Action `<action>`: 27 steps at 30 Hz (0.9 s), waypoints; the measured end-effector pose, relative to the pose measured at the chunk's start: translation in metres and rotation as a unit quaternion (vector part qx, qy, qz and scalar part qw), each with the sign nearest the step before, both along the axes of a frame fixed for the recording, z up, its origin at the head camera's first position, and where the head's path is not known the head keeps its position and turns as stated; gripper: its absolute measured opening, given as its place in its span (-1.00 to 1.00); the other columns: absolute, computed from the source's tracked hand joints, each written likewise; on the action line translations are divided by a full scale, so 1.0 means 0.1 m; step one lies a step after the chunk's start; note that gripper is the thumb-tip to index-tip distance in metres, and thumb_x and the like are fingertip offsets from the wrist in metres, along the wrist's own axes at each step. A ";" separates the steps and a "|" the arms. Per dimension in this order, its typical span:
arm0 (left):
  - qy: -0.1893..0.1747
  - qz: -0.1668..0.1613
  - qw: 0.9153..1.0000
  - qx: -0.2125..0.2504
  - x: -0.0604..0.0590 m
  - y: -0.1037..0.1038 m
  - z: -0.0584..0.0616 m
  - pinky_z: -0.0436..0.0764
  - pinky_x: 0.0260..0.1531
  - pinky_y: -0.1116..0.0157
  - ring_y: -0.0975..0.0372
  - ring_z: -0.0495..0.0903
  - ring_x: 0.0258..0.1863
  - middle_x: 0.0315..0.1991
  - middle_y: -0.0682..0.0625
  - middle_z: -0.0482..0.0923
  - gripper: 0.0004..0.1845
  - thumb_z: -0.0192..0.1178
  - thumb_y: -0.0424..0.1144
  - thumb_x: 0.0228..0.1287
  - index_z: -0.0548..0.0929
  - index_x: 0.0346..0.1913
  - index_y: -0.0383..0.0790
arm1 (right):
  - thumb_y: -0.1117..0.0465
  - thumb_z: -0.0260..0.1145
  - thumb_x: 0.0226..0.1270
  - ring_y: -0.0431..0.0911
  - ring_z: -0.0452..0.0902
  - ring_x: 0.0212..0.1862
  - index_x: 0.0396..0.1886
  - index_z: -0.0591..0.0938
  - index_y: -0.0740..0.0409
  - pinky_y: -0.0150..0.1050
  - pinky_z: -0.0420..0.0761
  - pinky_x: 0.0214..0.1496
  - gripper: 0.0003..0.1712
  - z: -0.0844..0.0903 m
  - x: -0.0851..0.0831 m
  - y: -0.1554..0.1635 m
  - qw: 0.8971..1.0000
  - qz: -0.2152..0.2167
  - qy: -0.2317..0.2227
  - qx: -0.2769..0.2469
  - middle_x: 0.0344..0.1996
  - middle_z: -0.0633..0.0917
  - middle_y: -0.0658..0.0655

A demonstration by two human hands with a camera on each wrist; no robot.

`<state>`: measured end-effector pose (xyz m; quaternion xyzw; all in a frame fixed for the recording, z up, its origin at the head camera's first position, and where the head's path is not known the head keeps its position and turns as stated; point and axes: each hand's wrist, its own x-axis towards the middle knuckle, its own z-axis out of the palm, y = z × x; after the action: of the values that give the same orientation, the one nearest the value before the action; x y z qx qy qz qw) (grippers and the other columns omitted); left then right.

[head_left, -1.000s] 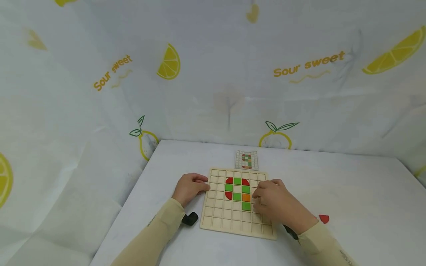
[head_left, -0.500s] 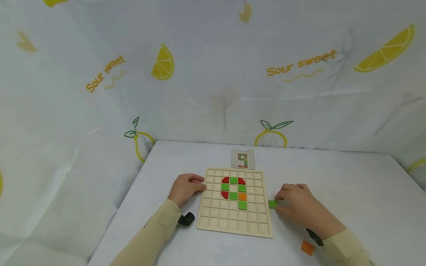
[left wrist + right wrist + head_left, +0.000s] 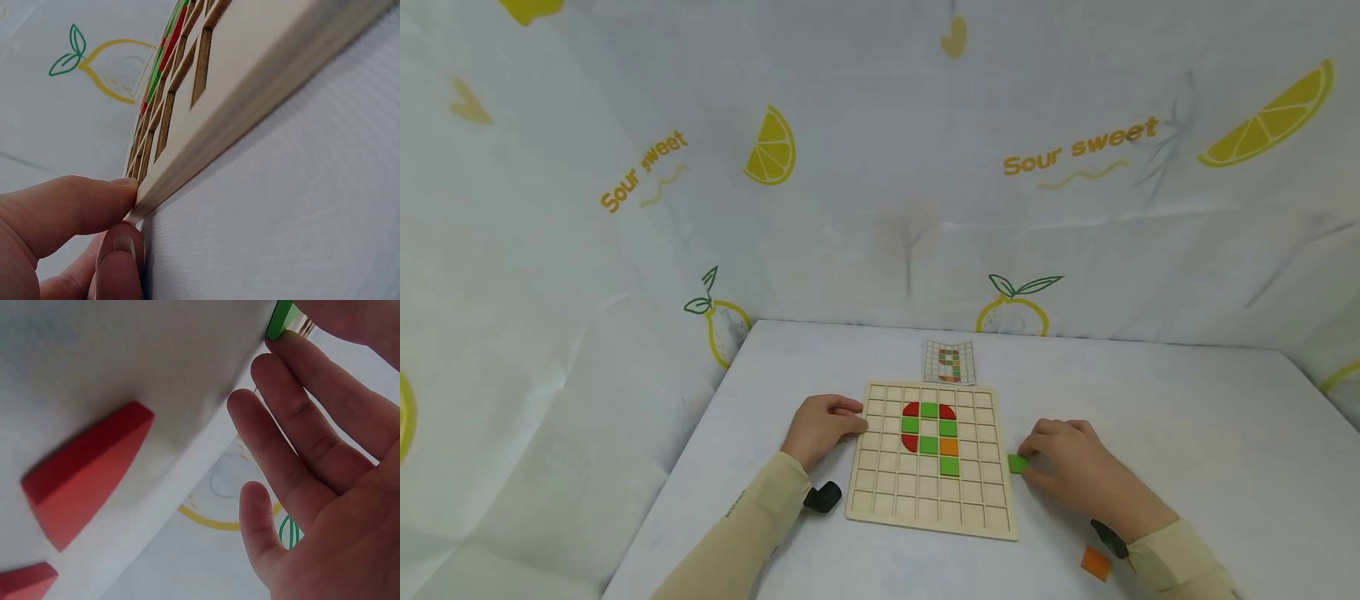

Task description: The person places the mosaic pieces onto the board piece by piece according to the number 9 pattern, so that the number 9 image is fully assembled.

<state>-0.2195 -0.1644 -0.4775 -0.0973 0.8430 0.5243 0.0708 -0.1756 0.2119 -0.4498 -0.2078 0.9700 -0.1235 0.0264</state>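
Observation:
My left hand (image 3: 822, 429) grips the left edge of a square wooden grid board (image 3: 887, 483). In the left wrist view, thumb and fingertips pinch the board's pale rim (image 3: 206, 131). Green squares, an orange square (image 3: 949, 447) and red rounded pieces (image 3: 910, 442) sit in the grid's cells. Just right of the board, my right hand (image 3: 1071, 461) pinches a loose green square tile (image 3: 1017, 464) close over the table. The right wrist view shows that green tile (image 3: 279, 320) between thumb and index fingertip, with the other fingers extended.
A small pattern card (image 3: 949, 362) lies behind the board, showing a similar coloured figure. An orange tile (image 3: 1096, 563) rests by my right wrist. Red rounded pieces (image 3: 94, 469) lie on the table in the right wrist view. A lemon-print sheet (image 3: 850, 208) hangs behind.
My right hand has moved off the board to the right and now holds a green tile beside it. An orange tile has come into view near the right wrist. The left hand stays put.

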 end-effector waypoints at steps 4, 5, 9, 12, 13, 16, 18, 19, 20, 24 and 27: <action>0.000 0.000 1.000 -0.002 0.01 0.01 0.01 0.67 -0.17 0.32 0.22 0.70 -0.23 -0.23 0.01 0.80 -0.72 0.58 -0.19 0.21 0.84 -0.03 -0.10 | 0.15 0.67 0.19 -0.09 0.69 -0.06 -0.21 0.85 -0.06 0.27 0.46 0.34 -0.82 0.00 0.00 0.01 1.000 0.001 0.004 -0.002 -0.24 0.70 -0.16; -0.001 0.001 1.000 -0.003 0.01 0.01 0.01 0.67 -0.17 0.32 0.22 0.69 -0.23 -0.23 0.01 0.80 -0.72 0.59 -0.19 0.21 0.84 -0.03 -0.10 | 0.14 0.67 0.20 -0.10 0.68 -0.07 -0.22 0.85 -0.06 0.27 0.47 0.34 -0.82 0.00 0.00 0.02 1.000 0.001 0.006 0.000 -0.24 0.70 -0.17; -0.002 0.002 1.000 -0.001 0.02 0.01 0.01 0.68 -0.17 0.32 0.22 0.70 -0.23 -0.23 0.00 0.80 -0.73 0.58 -0.20 0.22 0.84 -0.03 -0.11 | 0.11 0.68 0.19 -0.11 0.68 -0.07 -0.24 0.85 -0.09 0.29 0.47 0.33 -0.83 0.02 0.00 0.03 1.000 0.001 0.014 0.011 -0.25 0.70 -0.18; -0.002 0.001 1.000 0.000 0.02 0.01 0.02 0.68 -0.18 0.32 0.22 0.71 -0.23 -0.22 0.00 0.80 -0.72 0.58 -0.20 0.22 0.84 -0.02 -0.11 | 0.11 0.69 0.19 -0.09 0.69 -0.06 -0.24 0.85 -0.09 0.31 0.47 0.32 -0.82 0.04 0.01 0.05 1.000 0.006 0.018 0.008 -0.25 0.70 -0.18; -0.002 0.001 1.000 -0.001 0.02 0.01 0.02 0.68 -0.18 0.32 0.22 0.70 -0.23 -0.22 0.00 0.80 -0.72 0.58 -0.20 0.22 0.84 -0.02 -0.11 | 0.11 0.69 0.19 -0.10 0.69 -0.06 -0.24 0.85 -0.09 0.31 0.47 0.32 -0.82 0.05 0.01 0.05 1.000 0.007 0.019 0.005 -0.25 0.70 -0.19; -0.002 0.000 1.000 -0.003 0.01 0.01 0.03 0.67 -0.19 0.32 0.22 0.70 -0.23 -0.22 0.00 0.80 -0.72 0.58 -0.19 0.23 0.84 -0.02 -0.11 | 0.12 0.68 0.19 -0.12 0.69 -0.07 -0.23 0.84 -0.08 0.28 0.46 0.32 -0.81 0.07 0.02 0.04 1.000 0.012 0.020 -0.002 -0.26 0.69 -0.19; -0.002 0.000 1.000 -0.001 0.01 0.00 0.03 0.68 -0.19 0.32 0.22 0.71 -0.24 -0.22 0.00 0.80 -0.72 0.58 -0.20 0.23 0.84 -0.02 -0.12 | 0.12 0.68 0.20 -0.14 0.68 -0.07 -0.23 0.84 -0.09 0.26 0.46 0.33 -0.82 0.09 0.03 0.01 1.000 0.014 0.022 -0.005 -0.27 0.68 -0.20; -0.001 -0.001 1.000 -0.001 0.01 0.00 0.03 0.68 -0.19 0.32 0.22 0.71 -0.24 -0.22 0.00 0.80 -0.72 0.58 -0.20 0.23 0.84 -0.02 -0.12 | 0.12 0.68 0.20 -0.14 0.67 -0.07 -0.23 0.84 -0.09 0.26 0.46 0.33 -0.82 0.10 0.03 0.00 1.000 0.018 0.024 -0.006 -0.28 0.68 -0.20; -0.001 -0.001 1.000 0.000 0.01 0.00 0.04 0.68 -0.19 0.32 0.23 0.71 -0.24 -0.22 0.00 0.80 -0.72 0.58 -0.21 0.23 0.84 -0.02 -0.12 | 0.11 0.68 0.21 -0.14 0.67 -0.07 -0.23 0.84 -0.09 0.28 0.46 0.33 -0.82 0.11 0.03 -0.01 0.999 0.022 0.026 -0.006 -0.27 0.68 -0.19; 0.000 -0.001 1.000 0.003 0.02 0.00 0.04 0.68 -0.19 0.33 0.23 0.70 -0.24 -0.22 0.00 0.80 -0.72 0.58 -0.21 0.22 0.84 -0.02 -0.13 | 0.10 0.68 0.21 -0.14 0.65 -0.06 -0.23 0.85 -0.10 0.28 0.46 0.34 -0.83 0.15 0.02 -0.09 0.999 0.028 0.028 -0.004 -0.27 0.67 -0.19; 0.001 -0.001 1.000 0.002 0.02 0.00 0.03 0.68 -0.20 0.33 0.22 0.70 -0.24 -0.22 0.00 0.80 -0.73 0.58 -0.21 0.22 0.84 -0.03 -0.12 | 0.08 0.68 0.21 -0.16 0.63 -0.06 -0.24 0.85 -0.12 0.26 0.45 0.36 -0.83 0.16 0.01 -0.14 0.999 0.028 0.026 0.000 -0.27 0.67 -0.20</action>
<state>-0.2174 -0.1641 -0.4740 -0.0958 0.8421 0.5259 0.0710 -0.1747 0.1977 -0.4333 -0.2378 0.9642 -0.1168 0.0043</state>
